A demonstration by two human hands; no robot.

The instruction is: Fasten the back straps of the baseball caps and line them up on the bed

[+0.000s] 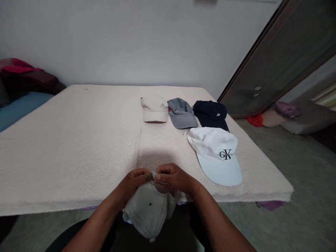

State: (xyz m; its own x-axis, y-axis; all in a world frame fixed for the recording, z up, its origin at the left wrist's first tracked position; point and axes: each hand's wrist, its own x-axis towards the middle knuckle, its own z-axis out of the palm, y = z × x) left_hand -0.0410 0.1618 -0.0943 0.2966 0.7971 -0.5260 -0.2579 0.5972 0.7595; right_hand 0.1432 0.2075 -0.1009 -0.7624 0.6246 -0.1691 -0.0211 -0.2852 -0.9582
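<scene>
A pale grey-green baseball cap [148, 206] hangs from both my hands, just in front of the bed's near edge. Its crown points toward me, and its back opening and strap are up at my fingers. My left hand [136, 180] pinches one end of the strap, with a small brownish piece at the fingertips. My right hand [174, 177] is closed on the strap's other side, close beside the left. The brim is mostly hidden under the crown.
On the cream-covered bed [86, 150] lie a beige cap [154, 106], a grey cap [181, 112], a navy cap [210, 112] and a larger white cap [216, 150]. A wall stands behind; a dark cabinet [278, 63] is at right. Blue bedding [23, 106] lies at far left.
</scene>
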